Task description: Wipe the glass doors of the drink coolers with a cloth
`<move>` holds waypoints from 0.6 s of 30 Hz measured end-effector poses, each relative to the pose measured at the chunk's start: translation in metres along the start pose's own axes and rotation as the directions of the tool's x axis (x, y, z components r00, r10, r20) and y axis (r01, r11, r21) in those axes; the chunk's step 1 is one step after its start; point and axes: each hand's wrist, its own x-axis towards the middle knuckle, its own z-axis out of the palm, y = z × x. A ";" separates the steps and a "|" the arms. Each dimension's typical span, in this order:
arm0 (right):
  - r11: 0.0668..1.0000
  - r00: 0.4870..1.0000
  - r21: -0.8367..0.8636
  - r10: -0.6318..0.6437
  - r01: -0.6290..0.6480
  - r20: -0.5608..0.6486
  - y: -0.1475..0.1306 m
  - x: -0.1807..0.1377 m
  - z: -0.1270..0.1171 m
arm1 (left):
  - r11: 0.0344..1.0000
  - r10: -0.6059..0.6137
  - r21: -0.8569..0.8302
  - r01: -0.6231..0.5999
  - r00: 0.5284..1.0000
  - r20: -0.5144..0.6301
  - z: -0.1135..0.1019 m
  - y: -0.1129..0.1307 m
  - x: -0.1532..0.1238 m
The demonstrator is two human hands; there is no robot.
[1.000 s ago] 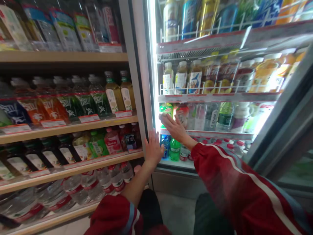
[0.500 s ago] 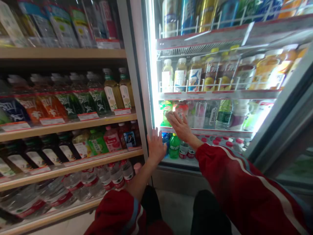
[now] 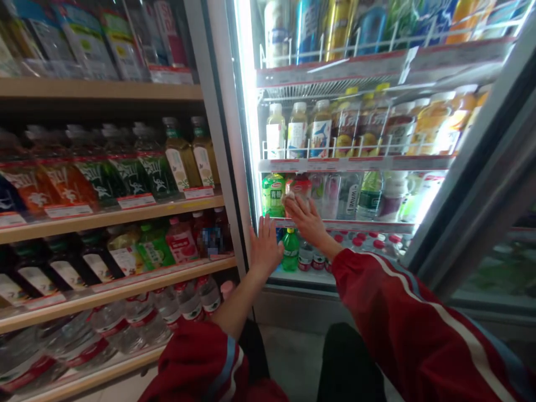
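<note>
My right hand (image 3: 307,220) reaches into the lit cooler and its fingers curl round the red-labelled bottle (image 3: 298,190) on the third shelf down. A green-labelled bottle (image 3: 273,194) stands just left of it. My left hand (image 3: 265,245) lies flat with fingers spread against the cooler's left frame (image 3: 228,167), near the shelf rail (image 3: 355,225). Below my right wrist stands a small green bottle (image 3: 290,250) on the bottom shelf. Both sleeves are red with white stripes.
Wooden shelves (image 3: 104,219) at left carry rows of tea and juice bottles, with water bottles (image 3: 138,318) lowest. The cooler's upper shelves hold cans (image 3: 335,28) and juice bottles (image 3: 318,131). Its open glass door (image 3: 481,184) stands at right. My dark-trousered knees are at the bottom.
My right hand has slid right from the green-labelled bottle to the red-labelled one and its fingers have curled round it. The left hand stays on the frame. The view shifted slightly left.
</note>
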 end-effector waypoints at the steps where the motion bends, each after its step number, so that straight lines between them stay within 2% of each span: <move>1: 1.000 1.000 0.002 -0.018 0.018 0.011 -0.001 -0.003 0.001 | 1.000 0.007 0.000 -0.007 1.000 0.000 0.000 0.002 0.000; 6: 0.999 0.999 0.005 -0.032 0.032 0.012 -0.004 -0.015 0.001 | 1.000 0.028 0.011 -0.028 1.000 -0.002 0.002 0.007 -0.001; 12: 0.993 0.992 -0.019 0.116 -0.118 -0.055 0.018 -0.009 -0.010 | 0.999 0.032 0.014 -0.032 0.999 0.002 0.003 0.012 -0.002; 18: 0.999 1.000 -0.040 0.016 -0.015 0.015 0.013 -0.032 -0.008 | 0.998 0.058 0.015 -0.058 0.998 0.018 0.004 0.021 0.000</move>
